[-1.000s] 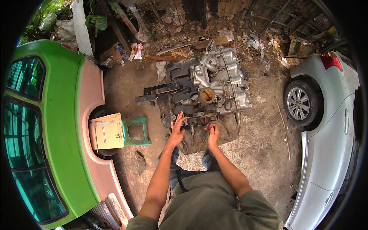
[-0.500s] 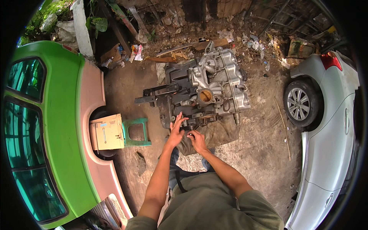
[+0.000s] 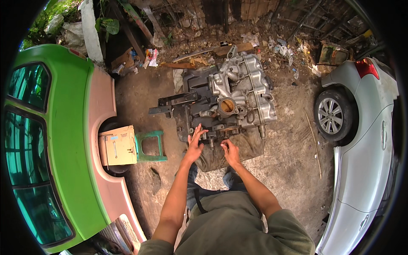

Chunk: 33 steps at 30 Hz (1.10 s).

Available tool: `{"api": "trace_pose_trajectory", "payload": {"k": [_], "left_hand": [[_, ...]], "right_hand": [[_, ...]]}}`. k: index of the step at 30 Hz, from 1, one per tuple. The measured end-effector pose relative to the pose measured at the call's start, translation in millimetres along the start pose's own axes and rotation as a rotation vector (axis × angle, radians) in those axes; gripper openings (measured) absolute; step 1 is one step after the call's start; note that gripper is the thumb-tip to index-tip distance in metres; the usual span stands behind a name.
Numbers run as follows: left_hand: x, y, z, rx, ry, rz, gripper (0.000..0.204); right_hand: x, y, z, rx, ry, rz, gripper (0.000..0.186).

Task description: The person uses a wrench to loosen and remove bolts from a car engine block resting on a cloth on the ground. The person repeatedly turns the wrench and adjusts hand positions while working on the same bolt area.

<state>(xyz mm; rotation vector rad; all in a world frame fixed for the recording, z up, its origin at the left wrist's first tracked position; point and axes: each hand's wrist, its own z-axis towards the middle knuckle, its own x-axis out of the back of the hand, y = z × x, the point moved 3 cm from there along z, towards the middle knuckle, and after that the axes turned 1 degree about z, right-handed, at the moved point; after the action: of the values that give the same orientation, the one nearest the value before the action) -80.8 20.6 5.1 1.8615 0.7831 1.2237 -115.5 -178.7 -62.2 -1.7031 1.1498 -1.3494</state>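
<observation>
An engine (image 3: pixel 238 97) lies on its side on the ground before me, with a silver ribbed cover along its right and dark metal parts on its left. My left hand (image 3: pixel 194 148) rests at its near edge, fingers spread and stretched over the dark metal. Just right of it, my right hand (image 3: pixel 230 153) hovers over the cloth at the near side, thumb and fingertips pinched together. Whatever they may hold is too small to make out. Between the hands a short metal stub (image 3: pixel 212 143) sticks out toward me. A round open port (image 3: pixel 228 106) faces up mid-engine.
Under the engine spreads a dirty brown cloth (image 3: pixel 250 151). To the left are a green plastic stool (image 3: pixel 160 146) and a cardboard box (image 3: pixel 124 146) with a wrench (image 3: pixel 114 149) on it. A green car (image 3: pixel 70 127) flanks the left, a silver car (image 3: pixel 365 161) the right. Litter lines the back.
My right hand has moved rightward, away from my left hand, uncovering the metal stub. The left hand has hardly shifted and stays spread on the engine's edge.
</observation>
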Motion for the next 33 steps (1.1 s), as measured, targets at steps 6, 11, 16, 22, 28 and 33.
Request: {"api": "trace_pose_trajectory", "payload": {"k": [6,11,16,22,28,33], "left_hand": [[-1,-2,0,0.0,0.0,-0.017,0.074],[-2,-2,1,-0.016,0.006,-0.02,0.075],[-1,-2,0,0.004,0.004,-0.018,0.073],[-1,-2,1,0.0,0.01,-0.016,0.072],[-3,-3,1,-0.014,0.022,-0.001,0.073],[-2,0,0,0.012,0.018,-0.002,0.072]], "right_hand": [[-6,25,-5,-0.036,0.021,0.035,0.018],[-17,67,-4,-0.104,-0.008,-0.001,0.013],[-36,131,3,-0.185,0.354,0.447,0.012],[-43,139,4,-0.337,0.414,0.875,0.012],[-46,95,-11,-0.408,0.319,0.874,0.013],[-47,70,-12,-0.347,0.354,0.914,0.017]]}}
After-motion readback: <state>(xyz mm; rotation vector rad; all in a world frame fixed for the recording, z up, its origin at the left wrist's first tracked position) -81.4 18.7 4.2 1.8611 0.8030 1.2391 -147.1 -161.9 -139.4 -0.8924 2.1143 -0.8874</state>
